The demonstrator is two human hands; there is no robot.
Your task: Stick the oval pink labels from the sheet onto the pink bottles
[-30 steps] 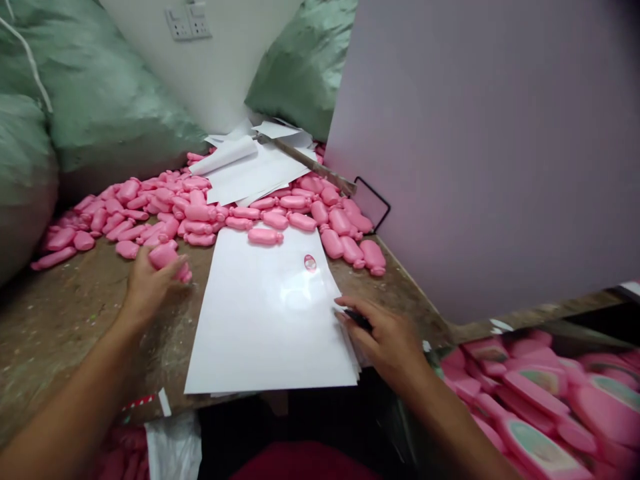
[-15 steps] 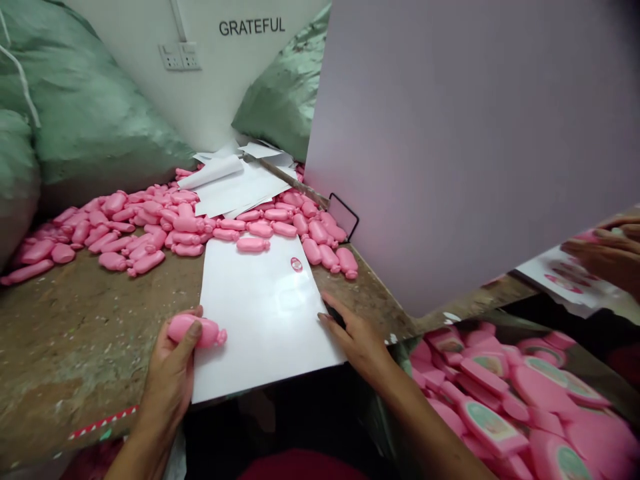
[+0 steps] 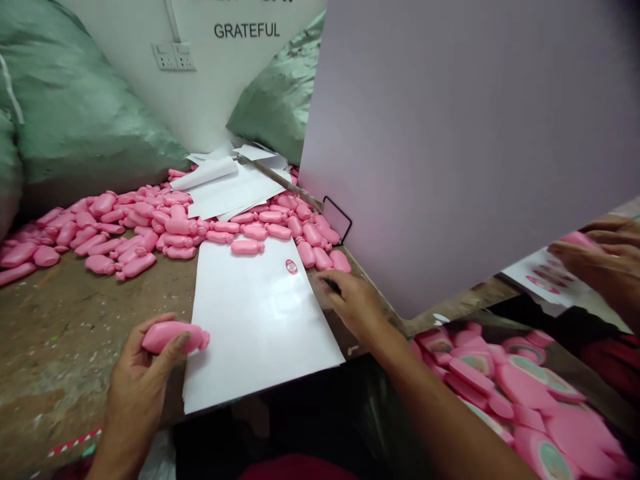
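Observation:
My left hand [image 3: 137, 373] is closed around a small pink plastic bottle [image 3: 173, 337], held level just off the left edge of a white sticker sheet [image 3: 250, 333]. A single oval pink-and-white sticker [image 3: 291, 267] is on the sheet near its upper right. Beside the sheet's right edge, my right hand [image 3: 353, 300] is closed on a slim black object [image 3: 331, 285], mostly covered by the fingers, so its kind cannot be made out. Another pink bottle [image 3: 247, 247] lies across the sheet's far edge.
Many pink bottles [image 3: 135, 227] are heaped behind the sheet, with loose papers [image 3: 227, 190] on top. Green sacks [image 3: 95, 113] stand behind. A pale panel [image 3: 440, 147] rises at right. Below it are labelled pink pieces [image 3: 525, 393]; another person's hand [image 3: 600, 260] is at far right.
My left hand has moved left with the bottle, away from the sheet. My right hand has shifted slightly farther up along the sheet's right side. The view has turned slightly.

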